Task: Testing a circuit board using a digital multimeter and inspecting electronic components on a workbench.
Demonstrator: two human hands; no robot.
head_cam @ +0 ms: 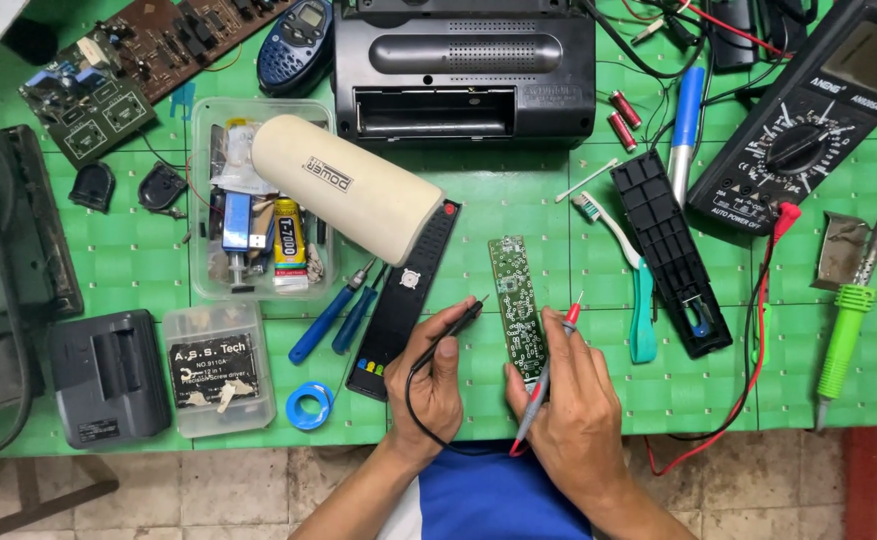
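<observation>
While both hands work at the bench's near edge, I log the items from the fingers outward.

Left hand (439, 385): fingers closed around a black multimeter probe (449, 335), tip aimed right toward the board and stopping just short of it.

Right hand (574, 400): fingers pinched on a red multimeter probe (549, 375), held like a pen, tip at the board's right edge; whether it touches I cannot tell.

Green circuit board (517, 305): long, narrow, lying flat between the two probe tips, near the middle of the near edge, solder side up as far as I can judge.

Judgement on doing this well: I would steady both wrists on the bench, set each tip squarely on one pad, and keep the tips from bridging neighbouring joints.

Black remote front (404, 300): just left of the board, coloured buttons at its near end.

Black remote back shell (671, 255): right of the board, with a teal toothbrush (639, 300) alongside.

Digital multimeter (809, 130): far right corner, red lead trailing toward the near edge.

Green-handled soldering iron (847, 330): right edge.

Blue screwdrivers (334, 318) and a cream cylinder (344, 185) over a clear parts box (204, 130): left of centre.

Black radio (464, 70): far edge, centre.
</observation>
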